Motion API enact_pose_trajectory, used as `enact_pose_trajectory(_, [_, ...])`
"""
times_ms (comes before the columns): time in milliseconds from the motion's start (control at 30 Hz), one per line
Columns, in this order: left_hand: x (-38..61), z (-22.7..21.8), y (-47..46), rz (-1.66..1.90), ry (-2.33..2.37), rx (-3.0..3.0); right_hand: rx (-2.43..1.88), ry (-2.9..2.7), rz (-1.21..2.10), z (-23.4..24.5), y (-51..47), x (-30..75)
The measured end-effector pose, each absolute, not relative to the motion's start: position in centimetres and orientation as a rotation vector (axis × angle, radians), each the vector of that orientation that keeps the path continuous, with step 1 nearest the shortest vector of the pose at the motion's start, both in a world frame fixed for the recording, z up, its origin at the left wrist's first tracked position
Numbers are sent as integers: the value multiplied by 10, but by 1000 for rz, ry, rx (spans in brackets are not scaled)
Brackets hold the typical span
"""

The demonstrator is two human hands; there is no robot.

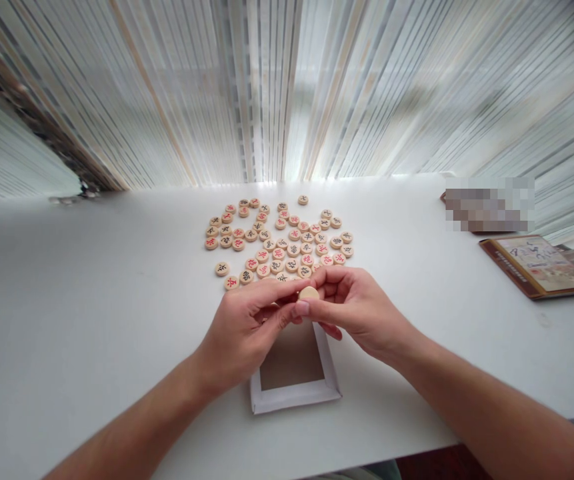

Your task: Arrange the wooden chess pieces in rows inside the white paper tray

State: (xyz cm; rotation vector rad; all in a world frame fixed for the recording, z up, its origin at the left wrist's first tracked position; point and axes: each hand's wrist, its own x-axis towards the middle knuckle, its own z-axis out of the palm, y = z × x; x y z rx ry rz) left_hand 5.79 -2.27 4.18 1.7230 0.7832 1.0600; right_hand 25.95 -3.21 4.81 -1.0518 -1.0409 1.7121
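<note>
Two hands together: my left hand (247, 330) and right hand (354, 310) pinch one wooden xiangqi piece (309, 293) between them, above a shallow white tray (294, 400). Dozens more pieces (279, 245) lie spread just beyond on the white table (91, 300), with a book (539, 267) off to the right.

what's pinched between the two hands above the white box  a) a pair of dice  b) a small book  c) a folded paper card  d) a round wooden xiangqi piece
d, the fingers of the left hand and right hand meet around a round wooden xiangqi piece, above the white box.
</note>
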Motion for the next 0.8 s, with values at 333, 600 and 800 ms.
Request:
enact_pose_trajectory(333, [60,39,-24,1037,690,1559,-952,-1008,1728,48,-32,257])
enact_pose_trajectory(600, [59,40,-24,1052,687,1564,-933,-983,1758,51,-34,258])
enact_pose_trajectory(800, [59,44,-23,1070,693,1725,-1005,-1052,1679,49,-33,257])
